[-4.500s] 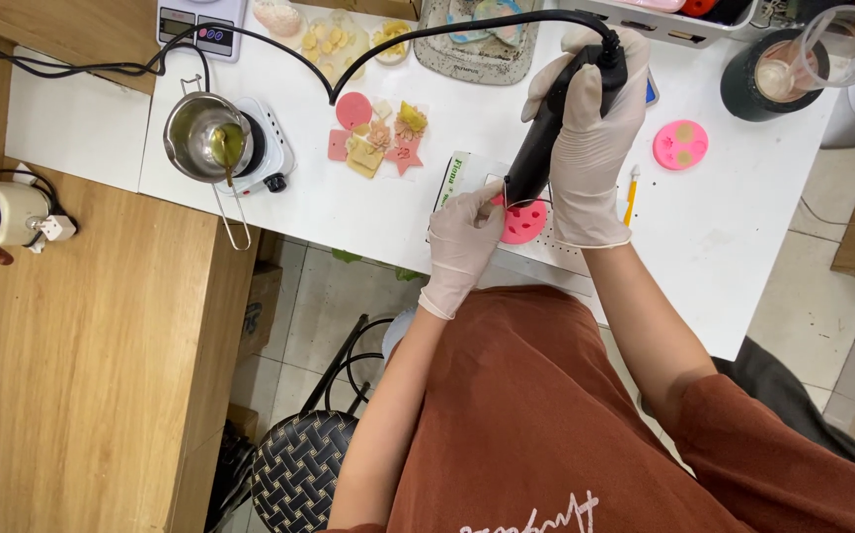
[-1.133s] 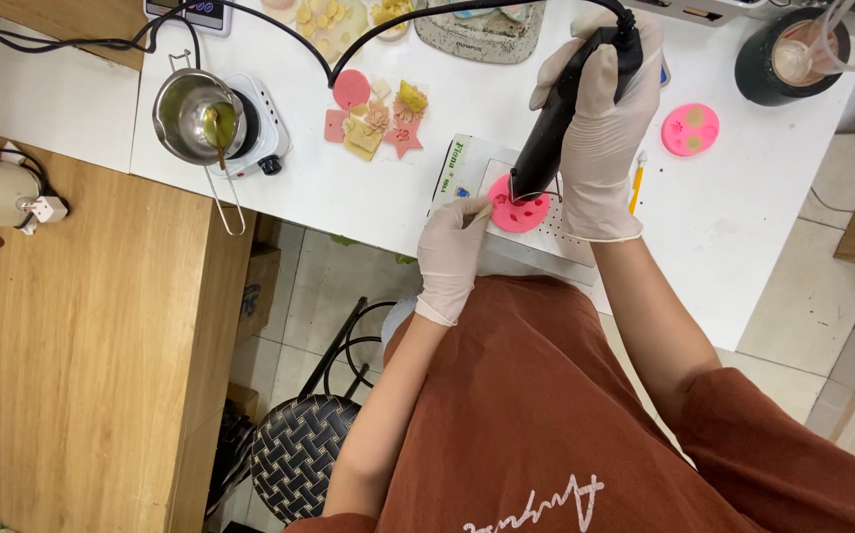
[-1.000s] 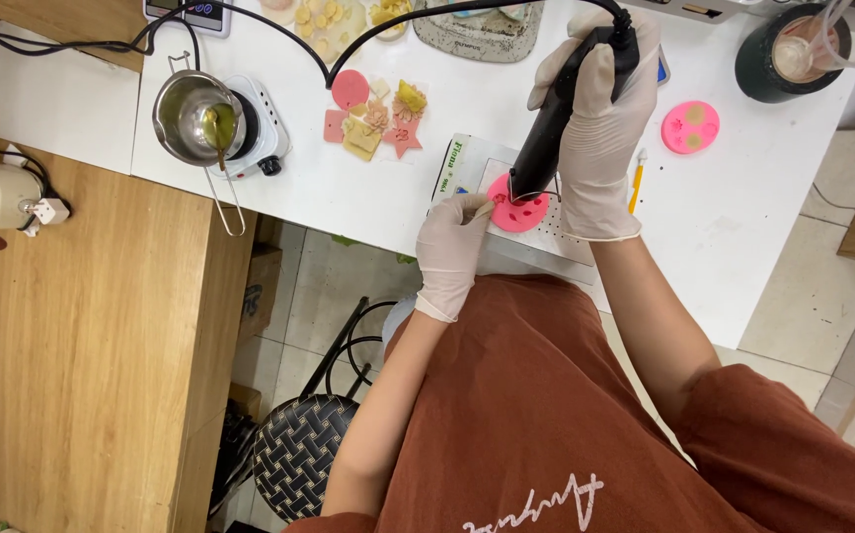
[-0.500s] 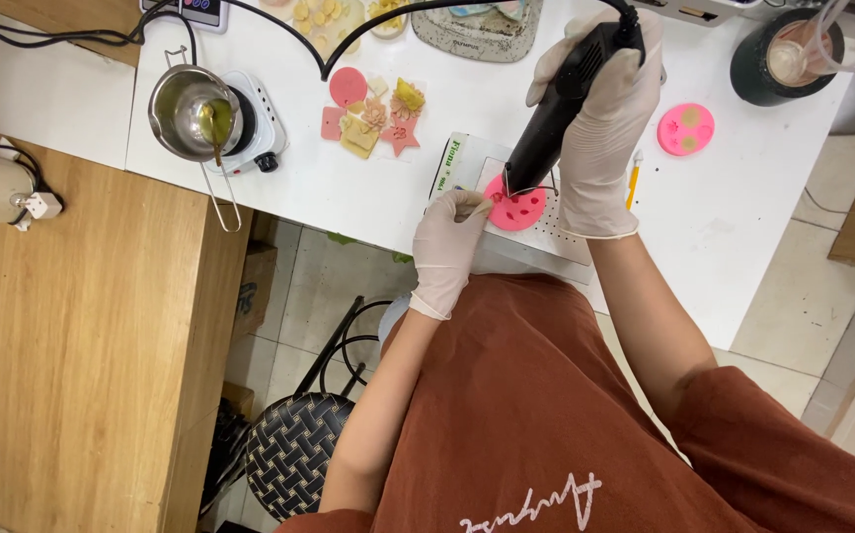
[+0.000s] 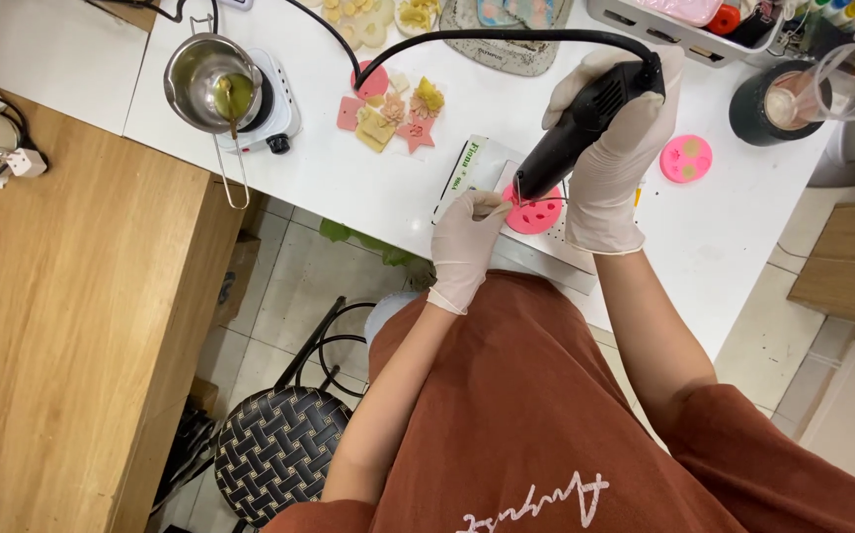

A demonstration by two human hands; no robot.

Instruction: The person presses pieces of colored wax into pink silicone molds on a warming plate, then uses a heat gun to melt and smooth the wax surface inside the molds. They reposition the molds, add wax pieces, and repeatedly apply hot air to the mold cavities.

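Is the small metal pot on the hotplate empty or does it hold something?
Holds something: a yellow-green liquid lies in the metal pot.

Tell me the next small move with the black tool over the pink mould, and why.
Probably keep the left hand steadying the pink mould and nudge the black corded tool tip to the next cavity: the right hand holds it angled down at the mould's near-left edge, with several cavities showing.

Black corded hand tool (image 5: 585, 123), tilted, tip down at round pink mould (image 5: 536, 212) — mould flat on white table.
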